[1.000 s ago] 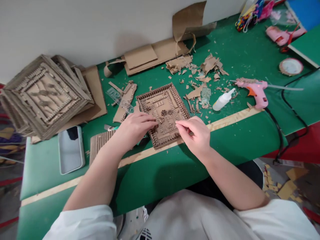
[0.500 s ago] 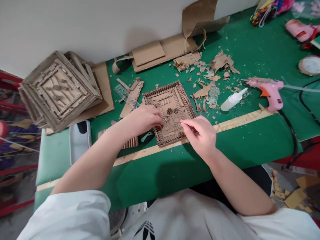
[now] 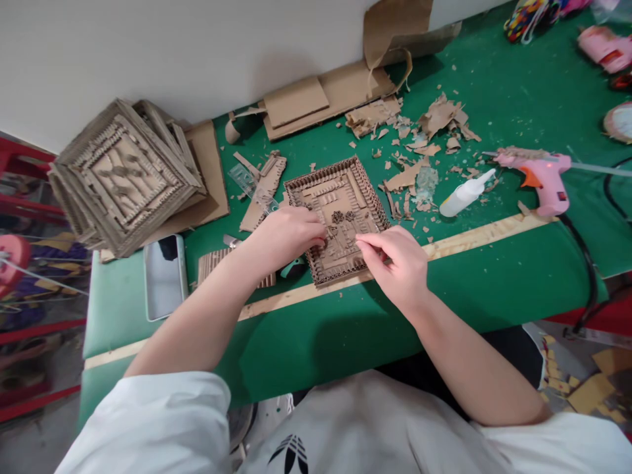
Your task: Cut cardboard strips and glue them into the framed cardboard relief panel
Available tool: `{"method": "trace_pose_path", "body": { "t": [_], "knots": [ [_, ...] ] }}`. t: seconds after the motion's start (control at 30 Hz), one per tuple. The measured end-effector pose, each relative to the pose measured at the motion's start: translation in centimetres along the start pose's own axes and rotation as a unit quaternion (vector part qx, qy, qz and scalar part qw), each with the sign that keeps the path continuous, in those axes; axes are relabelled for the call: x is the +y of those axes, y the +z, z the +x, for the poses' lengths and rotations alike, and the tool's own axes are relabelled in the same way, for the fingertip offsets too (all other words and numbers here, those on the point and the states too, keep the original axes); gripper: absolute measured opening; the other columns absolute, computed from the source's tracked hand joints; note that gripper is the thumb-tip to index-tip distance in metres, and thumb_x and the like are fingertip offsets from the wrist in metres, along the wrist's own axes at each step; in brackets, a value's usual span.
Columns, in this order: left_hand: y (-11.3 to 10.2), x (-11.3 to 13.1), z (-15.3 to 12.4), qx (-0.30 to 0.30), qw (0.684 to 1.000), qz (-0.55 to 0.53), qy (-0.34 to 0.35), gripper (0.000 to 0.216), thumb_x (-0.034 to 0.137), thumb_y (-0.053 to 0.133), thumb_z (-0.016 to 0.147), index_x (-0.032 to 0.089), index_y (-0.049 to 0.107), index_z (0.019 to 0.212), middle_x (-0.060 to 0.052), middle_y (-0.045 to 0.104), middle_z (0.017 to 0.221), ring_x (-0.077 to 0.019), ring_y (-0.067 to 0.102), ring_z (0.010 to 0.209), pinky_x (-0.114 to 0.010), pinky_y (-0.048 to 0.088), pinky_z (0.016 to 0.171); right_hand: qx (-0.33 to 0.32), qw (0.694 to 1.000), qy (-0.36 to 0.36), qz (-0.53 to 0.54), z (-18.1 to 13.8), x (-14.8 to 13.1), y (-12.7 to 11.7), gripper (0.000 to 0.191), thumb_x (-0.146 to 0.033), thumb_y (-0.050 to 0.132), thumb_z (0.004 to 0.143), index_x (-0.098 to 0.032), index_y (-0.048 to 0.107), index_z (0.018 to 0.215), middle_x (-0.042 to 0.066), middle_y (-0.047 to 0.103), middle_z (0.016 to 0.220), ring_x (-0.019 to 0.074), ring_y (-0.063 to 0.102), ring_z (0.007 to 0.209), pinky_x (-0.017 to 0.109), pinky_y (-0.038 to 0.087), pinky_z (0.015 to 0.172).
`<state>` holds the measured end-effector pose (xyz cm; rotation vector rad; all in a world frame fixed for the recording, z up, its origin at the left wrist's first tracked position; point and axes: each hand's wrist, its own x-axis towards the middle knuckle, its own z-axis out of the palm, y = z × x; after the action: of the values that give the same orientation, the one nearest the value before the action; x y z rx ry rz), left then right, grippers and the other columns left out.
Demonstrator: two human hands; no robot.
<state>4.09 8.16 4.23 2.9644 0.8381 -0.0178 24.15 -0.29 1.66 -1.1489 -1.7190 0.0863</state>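
Detailing the cardboard tray (image 3: 372, 191) seems underway, next needing steadiness: right hand (image 3: 399, 266) pinched narrow at its right side, left hand (image 3: 289, 237) at its left, grip unclear.

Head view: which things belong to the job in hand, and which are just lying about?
In the job:
cardboard tray, between the hands
left hand, at its left side
right hand, fingertips pinched at its right side
probably pink glue gun and white bottle, not held

Apparently just lying about:
phone
torn cardboard scraps
tape roll
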Motion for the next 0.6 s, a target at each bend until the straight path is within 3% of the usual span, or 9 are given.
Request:
{"method": "trace_pose_path", "body": {
  "t": [0.1,0.33,0.6],
  "knots": [
    [-0.2,0.1,-0.3,0.017,1.0,0.013,-0.012,0.022,0.025,0.052,0.089,0.017,0.066,0.073,-0.004,0.065,0.071,-0.0186,0.06,0.071,-0.029,0.043,0.062,0.0,1.0,-0.002,0.0,0.1,0.0,0.0,0.009,-0.016,0.056,0.084,-0.016,0.065,0.083,-0.002,0.058,0.059,0.0042,0.048,0.055,0.019,0.045,0.063],
    [-1.0,0.6,-2.1,0.069,0.993,-0.06,-0.071,0.017,0.025,0.052,0.09,0.015,0.066,0.088,-0.006,0.07,0.084,-0.0194,0.063,0.083,-0.032,0.048,0.075,0.005,1.0,-0.006,0.012,0.0,0.1,0.1,0.005,-0.013,0.059,0.082,-0.015,0.064,0.083,-0.002,0.058,0.06,0.004,0.047,0.056,0.019,0.044,0.062],
    [0.2,2.5,-2.4,0.055,0.992,-0.058,-0.096,0.032,0.032,0.061,0.085,0.014,0.057,0.11,-0.011,0.068,0.096,-0.0255,0.061,0.098,-0.038,0.049,0.083,-0.011,1.0,0.001,0.008,0.0,0.0,0.0,0.006,-0.014,0.059,0.082,-0.016,0.064,0.085,-0.001,0.061,0.064,0.0052,0.051,0.059,0.02,0.046,0.064]
  ]
}}
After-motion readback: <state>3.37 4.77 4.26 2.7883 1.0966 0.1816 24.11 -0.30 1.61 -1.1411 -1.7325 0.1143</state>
